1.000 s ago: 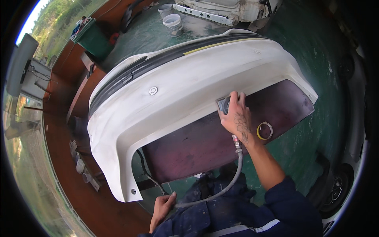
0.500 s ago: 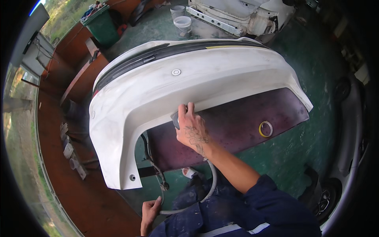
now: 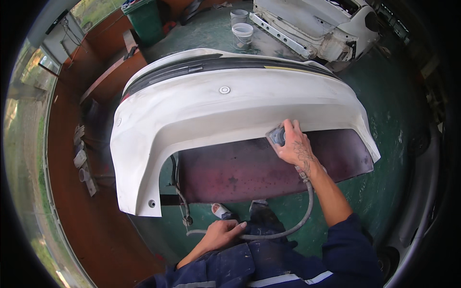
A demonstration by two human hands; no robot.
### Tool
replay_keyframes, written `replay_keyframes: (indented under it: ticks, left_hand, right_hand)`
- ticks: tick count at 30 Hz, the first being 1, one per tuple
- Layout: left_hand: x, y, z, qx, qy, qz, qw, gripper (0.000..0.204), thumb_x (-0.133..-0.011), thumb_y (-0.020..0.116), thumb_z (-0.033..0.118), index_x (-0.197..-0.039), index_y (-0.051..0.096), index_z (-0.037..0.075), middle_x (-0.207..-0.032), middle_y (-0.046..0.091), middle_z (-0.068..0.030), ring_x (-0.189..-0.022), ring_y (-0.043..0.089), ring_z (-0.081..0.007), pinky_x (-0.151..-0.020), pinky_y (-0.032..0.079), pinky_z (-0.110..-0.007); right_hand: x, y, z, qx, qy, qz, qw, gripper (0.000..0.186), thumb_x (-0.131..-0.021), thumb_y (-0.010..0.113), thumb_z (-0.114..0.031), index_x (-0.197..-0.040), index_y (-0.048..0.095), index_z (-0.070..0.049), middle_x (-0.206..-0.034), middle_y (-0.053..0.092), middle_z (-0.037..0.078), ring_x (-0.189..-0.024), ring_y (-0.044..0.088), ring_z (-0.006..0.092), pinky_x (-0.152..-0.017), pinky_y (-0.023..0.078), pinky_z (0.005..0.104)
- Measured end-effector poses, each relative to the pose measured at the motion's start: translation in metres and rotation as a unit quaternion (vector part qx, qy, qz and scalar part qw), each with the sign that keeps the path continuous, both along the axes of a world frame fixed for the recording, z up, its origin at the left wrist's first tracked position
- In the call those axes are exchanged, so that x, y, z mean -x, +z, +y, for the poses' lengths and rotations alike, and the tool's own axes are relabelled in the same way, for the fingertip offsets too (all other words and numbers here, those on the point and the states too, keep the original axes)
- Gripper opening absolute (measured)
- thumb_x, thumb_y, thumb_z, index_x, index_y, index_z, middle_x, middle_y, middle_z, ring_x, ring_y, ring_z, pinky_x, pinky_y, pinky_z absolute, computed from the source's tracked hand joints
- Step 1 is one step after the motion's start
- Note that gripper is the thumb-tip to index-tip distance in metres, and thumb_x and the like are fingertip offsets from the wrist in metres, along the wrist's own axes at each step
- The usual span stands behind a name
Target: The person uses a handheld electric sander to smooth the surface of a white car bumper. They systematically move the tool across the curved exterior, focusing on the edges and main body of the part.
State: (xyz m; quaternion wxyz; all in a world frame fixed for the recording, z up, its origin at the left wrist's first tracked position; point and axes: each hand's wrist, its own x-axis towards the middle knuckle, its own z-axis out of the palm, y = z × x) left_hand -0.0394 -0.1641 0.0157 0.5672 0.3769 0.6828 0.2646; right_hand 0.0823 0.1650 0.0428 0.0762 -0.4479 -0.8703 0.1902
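Note:
A white car bumper (image 3: 187,103) lies across a dark red panel (image 3: 230,173) in front of me. My right hand (image 3: 295,146) is closed round a small grey hand sander (image 3: 276,136), at the bumper's lower inner edge, right of the middle. From the sander a grey hose (image 3: 300,223) curves down and back to the left past my body. My left hand (image 3: 224,234) is low at my waist, its fingers curled round that hose with the thumb lying out to the right. The sander's underside is hidden.
Two white buckets (image 3: 242,34) and a stripped white car body (image 3: 314,31) stand beyond the bumper. A green bin (image 3: 145,21) is at the far left. A low red-brown wall (image 3: 72,192) runs along the left, and a dark car (image 3: 415,206) stands at the right.
My right hand has slid the sander to the right along the bumper's edge. My left hand has moved right and up along the hose. The tape roll on the panel no longer shows.

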Motion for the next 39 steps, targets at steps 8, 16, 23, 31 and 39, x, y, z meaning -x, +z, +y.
replay_keyframes:
  ticks: [8, 16, 23, 31, 39]
  left_hand:
    - [-0.051, -0.007, 0.035, -0.089, -0.077, -0.077, 0.990, 0.055, -0.105, 0.055, 0.058, -0.099, 0.070, 0.006, -0.073, 0.067, -0.0170, -0.073, 0.067, -0.0359, -0.072, 0.051, -0.045]
    - [-0.036, -0.006, -0.011, -0.029, 0.108, -0.090, 0.990, 0.052, -0.107, 0.060, 0.049, -0.086, 0.066, 0.001, -0.069, 0.060, -0.0112, -0.066, 0.056, -0.0203, -0.066, 0.046, -0.038]
    - [-0.033, -0.022, -0.035, -0.076, 0.239, -0.107, 0.962, 0.048, -0.108, 0.064, 0.042, -0.085, 0.062, 0.000, -0.067, 0.051, -0.0023, -0.068, 0.045, -0.0094, -0.063, 0.040, -0.032]
    - [-0.026, -0.021, -0.048, -0.090, 0.274, -0.125, 0.949, 0.045, -0.107, 0.064, 0.041, -0.087, 0.064, 0.001, -0.069, 0.052, -0.0012, -0.069, 0.045, -0.0085, -0.062, 0.040, -0.032]
    - [-0.031, -0.027, -0.053, -0.075, 0.243, -0.104, 0.962, 0.045, -0.104, 0.063, 0.050, -0.097, 0.068, 0.006, -0.076, 0.067, -0.0132, -0.071, 0.067, -0.0295, -0.068, 0.050, -0.041]
  right_hand:
    - [-0.011, 0.018, 0.021, 0.017, 0.180, -0.023, 0.983, 0.055, -0.077, 0.083, -0.012, -0.122, 0.051, -0.007, -0.120, 0.054, 0.020, -0.107, 0.063, 0.0500, -0.087, 0.053, 0.0556]
    - [0.140, 0.023, -0.051, -0.010, 0.435, -0.029, 0.900, 0.054, -0.075, 0.081, -0.007, -0.119, 0.050, -0.002, -0.115, 0.058, 0.021, -0.095, 0.069, 0.0489, -0.082, 0.057, 0.0570]
    - [0.236, 0.017, -0.100, -0.049, 0.539, -0.067, 0.838, 0.055, -0.075, 0.082, -0.010, -0.118, 0.050, 0.000, -0.116, 0.058, 0.022, -0.094, 0.070, 0.0465, -0.081, 0.058, 0.0540]
    - [0.259, 0.009, -0.146, -0.100, 0.601, -0.070, 0.790, 0.055, -0.072, 0.083, -0.009, -0.115, 0.051, -0.001, -0.112, 0.058, 0.019, -0.093, 0.071, 0.0394, -0.075, 0.061, 0.0474]
    - [0.212, -0.068, -0.150, -0.426, 0.551, 0.113, 0.709, 0.031, -0.085, 0.069, -0.015, -0.112, 0.058, -0.003, -0.100, 0.058, 0.012, -0.073, 0.061, 0.0215, -0.052, 0.054, 0.0280]
